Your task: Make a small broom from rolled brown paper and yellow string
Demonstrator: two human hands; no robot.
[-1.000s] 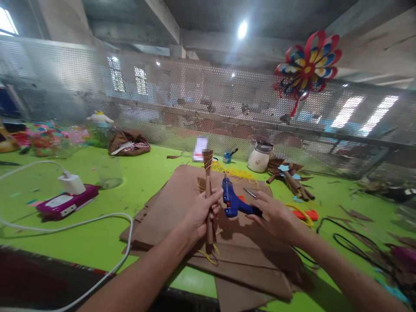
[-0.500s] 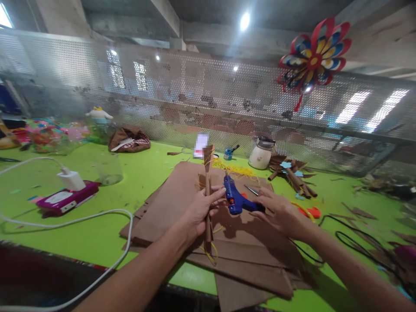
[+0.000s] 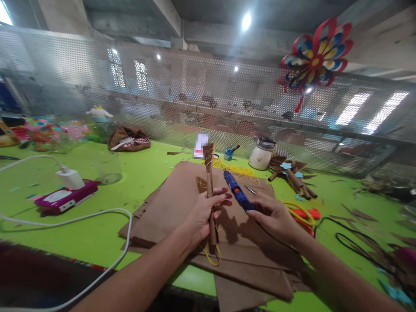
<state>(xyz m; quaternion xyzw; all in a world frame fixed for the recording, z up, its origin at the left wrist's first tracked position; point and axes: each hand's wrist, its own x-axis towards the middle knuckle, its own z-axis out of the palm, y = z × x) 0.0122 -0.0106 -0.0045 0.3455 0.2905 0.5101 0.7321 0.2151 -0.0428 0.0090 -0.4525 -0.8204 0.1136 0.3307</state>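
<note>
My left hand is closed round a rolled brown paper stick that stands nearly upright, with yellow threads hanging from its lower end. My right hand grips the handle of a blue glue gun, whose nozzle points up and to the left, close beside the stick. Both hands hover over a stack of brown cardboard sheets on the green table.
A pink device with a white plug and cable lies at the left. A white jar, a pile of brown paper rolls, yellow threads and orange scissors lie behind and to the right. A perforated metal screen with a paper pinwheel backs the table.
My right hand has tilted the glue gun so that its barrel now points up-left along the stick. The left hand has kept its hold on the stick.
</note>
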